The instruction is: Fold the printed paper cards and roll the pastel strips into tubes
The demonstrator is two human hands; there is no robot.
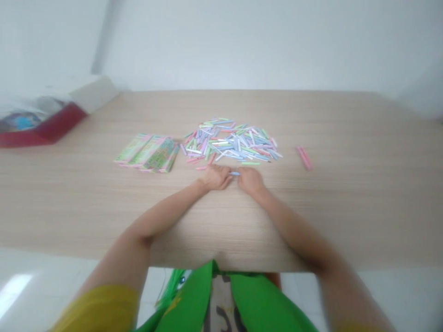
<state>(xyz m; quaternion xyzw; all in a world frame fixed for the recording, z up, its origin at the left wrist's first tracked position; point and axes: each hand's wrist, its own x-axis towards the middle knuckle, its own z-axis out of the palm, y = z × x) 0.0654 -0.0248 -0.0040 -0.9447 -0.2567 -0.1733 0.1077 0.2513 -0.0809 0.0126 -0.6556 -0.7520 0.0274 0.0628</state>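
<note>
Near the middle of the wooden table, my left hand (217, 177) and my right hand (250, 180) face each other, both closed. Between them a thin light-blue stick (234, 173) lies level, its left end in my left fingers and its right end in my right fingers. Just beyond the hands spreads a loose pile of pastel sticks (238, 143) in pink, green, blue, white and purple. A single green stick (250, 163) lies at the pile's near edge, above my right hand.
Flat green and pink patterned packets (147, 152) lie left of the pile. Two pink sticks (304, 158) rest side by side to the right. A red and white box (58, 122) with plastic wrapping stands at the far left of the table (363, 184).
</note>
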